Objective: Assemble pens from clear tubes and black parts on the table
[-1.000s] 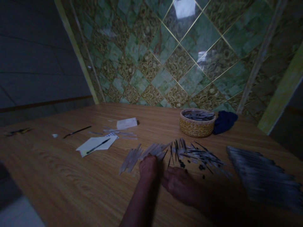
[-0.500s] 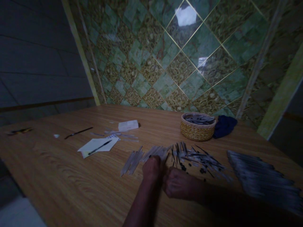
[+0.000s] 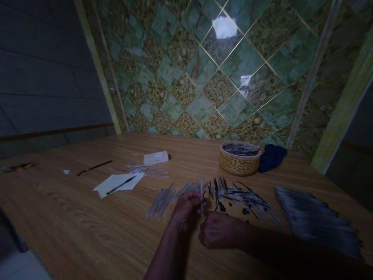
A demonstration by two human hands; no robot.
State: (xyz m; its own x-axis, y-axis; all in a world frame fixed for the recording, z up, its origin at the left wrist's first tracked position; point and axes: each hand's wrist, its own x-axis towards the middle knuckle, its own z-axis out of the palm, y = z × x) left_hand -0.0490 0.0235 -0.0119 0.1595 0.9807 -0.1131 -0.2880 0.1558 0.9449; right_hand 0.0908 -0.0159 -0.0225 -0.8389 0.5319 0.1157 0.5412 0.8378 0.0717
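My left hand (image 3: 186, 210) pinches a clear pen barrel (image 3: 202, 190) that stands nearly upright. Close beside it, my right hand (image 3: 217, 230) is curled into a fist near the barrel's lower end; what is inside its fingers is hidden. Beyond my hands lie loose clear pen barrels (image 3: 161, 200) in a row. To their right is a scatter of black ink refills (image 3: 217, 189), more clear tubes and small black caps (image 3: 222, 208).
A woven basket (image 3: 239, 165) full of pens stands at the back, beside dark blue cloth (image 3: 272, 157). A large stack of pens (image 3: 314, 217) lies at right. Leftward are paper (image 3: 116, 182) with a black pen (image 3: 121, 185), a white box (image 3: 156, 157) and a thin black strip (image 3: 94, 167).
My left hand has turned and its fingers have opened out from a fist, so the upright clear barrel now shows. My right fist stays nearly in place. The view has shifted slightly.
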